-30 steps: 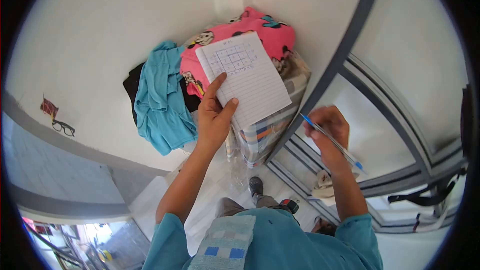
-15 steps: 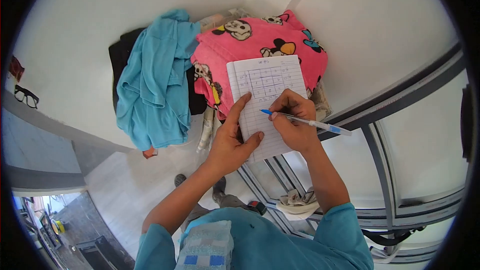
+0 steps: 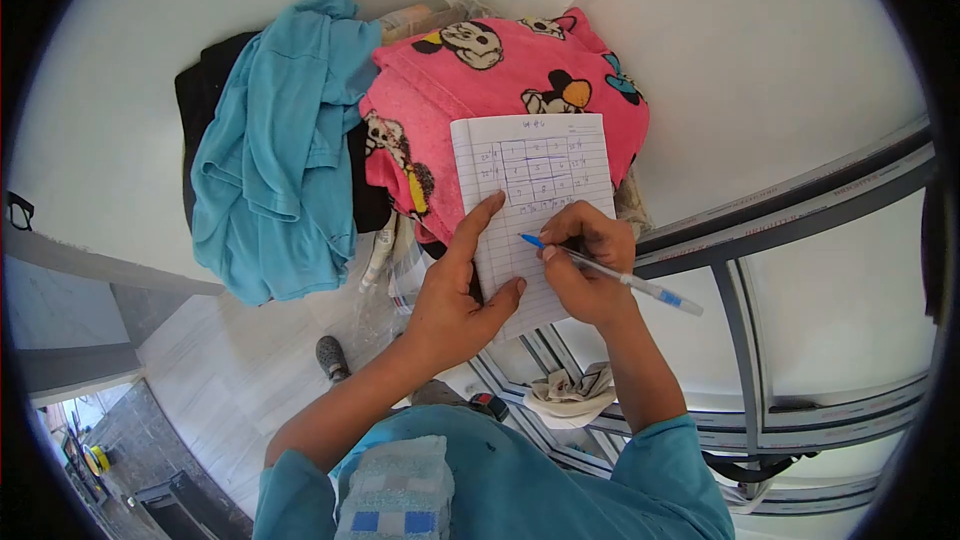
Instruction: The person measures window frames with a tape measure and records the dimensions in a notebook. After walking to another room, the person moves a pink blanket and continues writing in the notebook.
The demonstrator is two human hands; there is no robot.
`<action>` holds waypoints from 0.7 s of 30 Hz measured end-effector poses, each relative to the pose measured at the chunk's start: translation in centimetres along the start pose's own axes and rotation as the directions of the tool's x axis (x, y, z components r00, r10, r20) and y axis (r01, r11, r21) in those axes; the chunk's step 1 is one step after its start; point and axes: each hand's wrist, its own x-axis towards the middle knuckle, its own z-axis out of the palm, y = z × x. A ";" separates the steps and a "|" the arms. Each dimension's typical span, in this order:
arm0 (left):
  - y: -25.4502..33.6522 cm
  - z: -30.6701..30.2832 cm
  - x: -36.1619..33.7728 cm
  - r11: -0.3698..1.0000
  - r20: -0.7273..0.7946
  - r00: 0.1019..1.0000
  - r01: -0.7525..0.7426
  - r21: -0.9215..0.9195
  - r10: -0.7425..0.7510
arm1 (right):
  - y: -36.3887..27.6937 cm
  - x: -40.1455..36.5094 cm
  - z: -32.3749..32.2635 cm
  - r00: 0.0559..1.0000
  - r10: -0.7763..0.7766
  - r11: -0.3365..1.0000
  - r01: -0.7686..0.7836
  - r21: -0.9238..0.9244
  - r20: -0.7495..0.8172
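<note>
My right hand (image 3: 595,262) is closed round a clear ballpoint pen (image 3: 648,288) with a blue tip, which points at the lined page just below a hand-drawn grid. In my left hand (image 3: 462,285) is the notebook (image 3: 520,280), gripped along its left edge with the thumb over the page and the other fingers partly hidden. Numbers fill the grid's boxes, and more handwriting runs along its sides. Behind the notebook's top lies a pink cartoon-print blanket (image 3: 440,90).
A light blue garment (image 3: 285,150) is heaped over black cloth (image 3: 200,90) on the left. Grey metal frames (image 3: 745,340) lean at the right, with a pale cloth (image 3: 570,395) by them. Eyeglasses (image 3: 20,211) lie at the far left. Below, my shoe (image 3: 331,357) stands on the tiled floor.
The view has shifted, so the garment and blanket sit further left. Both hands keep their hold on notebook and pen; the pen's back end has tipped lower.
</note>
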 end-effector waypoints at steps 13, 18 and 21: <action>0.8 0.0 0.0 0.985 0.037 0.990 0.136 -0.109 -0.133 | 0.0 -0.4 0.3 0.993 -0.109 0.990 0.104 -0.091 -0.049; 0.5 0.0 0.0 0.993 0.002 0.995 0.099 -0.060 -0.099 | 0.2 -0.5 0.6 0.991 -0.101 0.993 0.094 -0.075 -0.090; 0.4 0.1 -0.1 0.998 -0.019 0.998 0.060 -0.014 -0.060 | 0.3 -0.5 0.6 0.992 -0.084 0.994 0.077 -0.080 -0.092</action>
